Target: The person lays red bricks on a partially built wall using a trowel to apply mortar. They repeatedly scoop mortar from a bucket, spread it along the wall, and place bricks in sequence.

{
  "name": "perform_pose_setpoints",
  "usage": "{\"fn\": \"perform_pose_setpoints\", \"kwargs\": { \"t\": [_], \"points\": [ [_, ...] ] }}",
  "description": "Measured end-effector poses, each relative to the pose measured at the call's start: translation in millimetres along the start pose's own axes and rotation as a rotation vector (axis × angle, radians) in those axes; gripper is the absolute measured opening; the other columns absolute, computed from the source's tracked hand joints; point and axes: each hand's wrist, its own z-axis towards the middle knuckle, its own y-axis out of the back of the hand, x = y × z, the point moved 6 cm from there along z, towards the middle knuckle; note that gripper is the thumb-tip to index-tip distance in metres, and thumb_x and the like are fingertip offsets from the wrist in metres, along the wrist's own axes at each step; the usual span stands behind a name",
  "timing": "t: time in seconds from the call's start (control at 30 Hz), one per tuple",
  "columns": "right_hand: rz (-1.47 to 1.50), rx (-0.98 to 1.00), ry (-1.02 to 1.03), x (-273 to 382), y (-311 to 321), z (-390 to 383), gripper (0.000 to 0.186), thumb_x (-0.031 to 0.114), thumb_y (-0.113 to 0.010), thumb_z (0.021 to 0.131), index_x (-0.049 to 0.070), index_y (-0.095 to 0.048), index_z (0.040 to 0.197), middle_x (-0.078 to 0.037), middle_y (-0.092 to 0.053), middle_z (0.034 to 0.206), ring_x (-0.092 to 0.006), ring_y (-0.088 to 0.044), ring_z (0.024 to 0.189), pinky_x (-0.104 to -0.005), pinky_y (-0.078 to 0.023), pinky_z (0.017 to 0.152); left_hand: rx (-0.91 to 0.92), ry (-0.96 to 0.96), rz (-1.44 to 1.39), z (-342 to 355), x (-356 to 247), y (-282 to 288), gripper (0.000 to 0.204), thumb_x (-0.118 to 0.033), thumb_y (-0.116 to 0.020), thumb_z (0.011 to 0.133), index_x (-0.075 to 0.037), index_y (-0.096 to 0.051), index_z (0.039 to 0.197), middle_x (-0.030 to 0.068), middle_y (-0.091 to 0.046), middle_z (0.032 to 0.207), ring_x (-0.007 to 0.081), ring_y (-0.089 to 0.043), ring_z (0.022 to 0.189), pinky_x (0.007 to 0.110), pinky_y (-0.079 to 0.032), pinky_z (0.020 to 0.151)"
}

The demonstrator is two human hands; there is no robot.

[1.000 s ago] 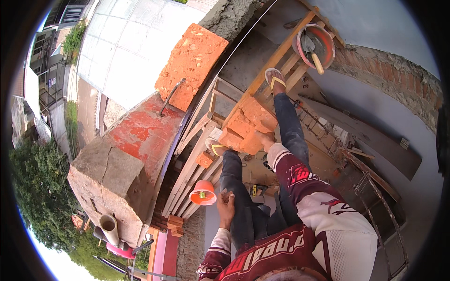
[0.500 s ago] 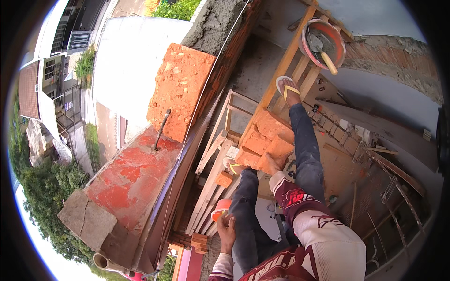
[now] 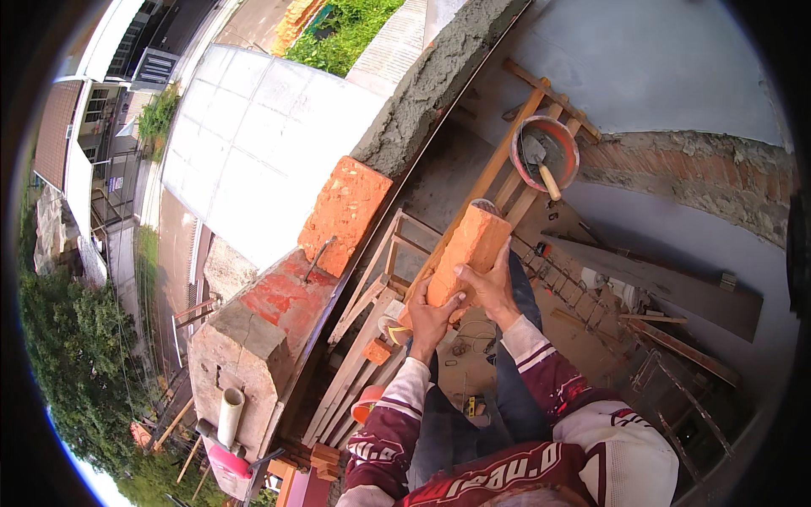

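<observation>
An orange brick (image 3: 471,247) is held up between my two hands, above the wooden planks. My left hand (image 3: 434,316) grips its near left end, and my right hand (image 3: 493,289) wraps its near right side. Both hands are closed on it, thumbs on top. To the left, another orange brick (image 3: 345,216) lies on the wall, beside a bed of grey wet mortar (image 3: 435,89) that runs along the wall top. A bent metal rod (image 3: 319,257) stands out of the red-stained concrete (image 3: 283,296) next to that brick.
A bucket of mortar (image 3: 569,165) with a wooden-handled trowel (image 3: 547,180) stands on the plank scaffold (image 3: 488,179). A small orange container (image 3: 367,404) and brick pieces (image 3: 377,351) are near my left leg. A floor lies far below; beyond the wall is a pale roof (image 3: 262,135).
My right hand has raised a brick from beside my feet. My left hand has left the small orange container and joined it on the brick. The view has shifted.
</observation>
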Motion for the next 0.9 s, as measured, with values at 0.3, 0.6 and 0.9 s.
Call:
{"fn": "perform_pose_setpoints", "kwargs": {
  "t": [0.3, 0.6, 0.9],
  "points": [
    [0.146, 0.321, -0.137, 99, 7, 81, 0.06, 0.026, -0.076, 0.09, 0.002, -0.049, 0.137, -0.009, -0.058, 0.128, -0.0196, -0.059, 0.116, -0.0397, -0.054, 0.093, 0.075, 0.167, -0.376, 97, -106, -46, 0.057, -0.011, -0.084, 0.08, 0.006, -0.055, 0.125, 0.0159, -0.068, 0.113, 0.0195, -0.068, 0.098, 0.033, -0.056, 0.087],
    [0.248, 0.268, 0.033, 142, -81, 165, 0.048, 0.025, -0.072, 0.093, 0.006, -0.053, 0.133, -0.006, -0.059, 0.125, -0.0189, -0.059, 0.112, -0.0416, -0.054, 0.088, -0.137, 0.441, -0.39, -1, 6, -22, 0.079, -0.031, -0.077, 0.089, -0.004, -0.031, 0.148, 0.0164, -0.06, 0.126, 0.0245, -0.062, 0.113, 0.039, -0.054, 0.085],
    [0.164, 0.121, 0.006, 122, -140, 158, 0.043, 0.026, -0.072, 0.092, 0.007, -0.057, 0.128, -0.005, -0.062, 0.121, -0.0207, -0.061, 0.11, -0.0444, -0.053, 0.088, -0.232, 0.658, 0.121, -193, 157, 130, 0.06, -0.027, -0.073, 0.09, 0.001, -0.046, 0.136, 0.0087, -0.066, 0.107, 0.0146, -0.062, 0.088, 0.028, -0.049, 0.069]
  ]
}}
